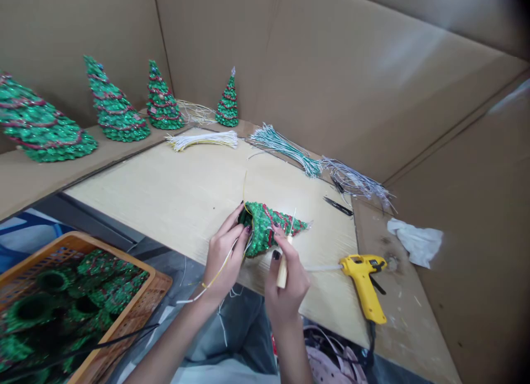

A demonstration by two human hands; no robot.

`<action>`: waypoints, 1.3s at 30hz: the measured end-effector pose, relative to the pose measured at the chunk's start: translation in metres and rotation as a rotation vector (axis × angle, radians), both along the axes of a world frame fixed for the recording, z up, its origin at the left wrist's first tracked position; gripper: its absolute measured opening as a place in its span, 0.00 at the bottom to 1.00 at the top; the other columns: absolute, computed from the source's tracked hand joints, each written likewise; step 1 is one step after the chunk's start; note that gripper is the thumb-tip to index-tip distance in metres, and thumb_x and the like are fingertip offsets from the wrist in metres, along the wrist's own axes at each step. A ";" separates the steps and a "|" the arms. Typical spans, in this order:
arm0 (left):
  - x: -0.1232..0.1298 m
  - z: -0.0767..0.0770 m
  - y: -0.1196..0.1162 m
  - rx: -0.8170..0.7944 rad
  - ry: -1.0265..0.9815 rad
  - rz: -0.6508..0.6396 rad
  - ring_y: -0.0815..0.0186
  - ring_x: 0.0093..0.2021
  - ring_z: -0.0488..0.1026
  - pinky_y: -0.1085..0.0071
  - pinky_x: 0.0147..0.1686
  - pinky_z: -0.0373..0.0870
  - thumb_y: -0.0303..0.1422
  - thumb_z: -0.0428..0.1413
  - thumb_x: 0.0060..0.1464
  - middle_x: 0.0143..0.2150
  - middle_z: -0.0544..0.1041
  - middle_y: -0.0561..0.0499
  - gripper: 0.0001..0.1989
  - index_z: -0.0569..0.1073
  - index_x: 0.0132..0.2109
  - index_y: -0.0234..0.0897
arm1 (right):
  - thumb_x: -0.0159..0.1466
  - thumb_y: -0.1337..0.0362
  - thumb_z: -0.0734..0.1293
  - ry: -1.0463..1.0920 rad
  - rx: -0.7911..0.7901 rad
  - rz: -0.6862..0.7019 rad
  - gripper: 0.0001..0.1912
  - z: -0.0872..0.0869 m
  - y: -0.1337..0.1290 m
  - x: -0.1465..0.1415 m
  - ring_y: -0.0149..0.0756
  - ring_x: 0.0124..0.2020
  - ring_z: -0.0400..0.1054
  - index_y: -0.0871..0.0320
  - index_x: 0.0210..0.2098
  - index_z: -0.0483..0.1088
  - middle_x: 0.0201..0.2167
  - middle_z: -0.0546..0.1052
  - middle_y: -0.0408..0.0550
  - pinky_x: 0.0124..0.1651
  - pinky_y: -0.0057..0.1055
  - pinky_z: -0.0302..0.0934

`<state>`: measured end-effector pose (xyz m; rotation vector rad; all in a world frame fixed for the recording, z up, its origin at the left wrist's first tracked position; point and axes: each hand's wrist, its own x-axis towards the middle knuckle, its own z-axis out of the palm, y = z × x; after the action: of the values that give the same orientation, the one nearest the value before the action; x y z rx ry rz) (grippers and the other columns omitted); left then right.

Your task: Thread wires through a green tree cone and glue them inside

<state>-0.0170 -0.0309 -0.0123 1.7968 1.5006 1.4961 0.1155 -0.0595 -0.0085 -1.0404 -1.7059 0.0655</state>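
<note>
A small green Christmas tree (260,232) with red garland lies on its side on the table, its hollow base facing left and its tip to the right. My left hand (226,254) grips the rim of the base, with yellow and white wires (219,272) running through its fingers and out of the opening. In my right hand (287,282) is an awl (282,271) with a pale wooden handle, its thin metal spike pointing up in front of the tree. Fingers of that hand are close to the tree's side; whether they touch it I cannot tell.
Several finished trees (118,113) stand along the back left. Bundles of white-yellow wires (202,140), green wires (287,146) and clear wires (360,179) lie behind. At right are snips (338,206), a yellow glue gun (364,284) and a white cloth (416,240). An orange basket (159,284) holds more trees.
</note>
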 end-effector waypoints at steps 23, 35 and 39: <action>-0.002 -0.003 0.001 -0.009 0.004 -0.034 0.58 0.65 0.68 0.59 0.63 0.71 0.29 0.47 0.68 0.67 0.69 0.46 0.14 0.78 0.43 0.39 | 0.68 0.64 0.61 -0.086 -0.242 0.123 0.18 0.037 0.037 0.018 0.46 0.65 0.63 0.53 0.57 0.64 0.61 0.72 0.54 0.67 0.57 0.55; -0.005 -0.001 0.003 -0.088 -0.057 -0.084 0.57 0.63 0.70 0.59 0.63 0.71 0.30 0.47 0.67 0.66 0.70 0.47 0.16 0.79 0.51 0.38 | 0.69 0.60 0.63 -0.032 -0.525 0.294 0.17 0.037 0.039 0.034 0.44 0.64 0.63 0.50 0.57 0.65 0.61 0.71 0.49 0.64 0.47 0.59; -0.005 0.001 0.003 -0.100 -0.074 -0.093 0.57 0.64 0.70 0.58 0.64 0.71 0.29 0.48 0.67 0.66 0.69 0.48 0.16 0.79 0.53 0.39 | 0.69 0.60 0.63 -0.052 -0.511 0.267 0.17 0.035 0.040 0.033 0.45 0.64 0.64 0.49 0.56 0.65 0.60 0.72 0.49 0.63 0.49 0.59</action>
<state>-0.0219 -0.0279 -0.0116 1.7101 1.4110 1.4023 0.1483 -0.0190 0.0268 -1.1764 -1.9165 0.6801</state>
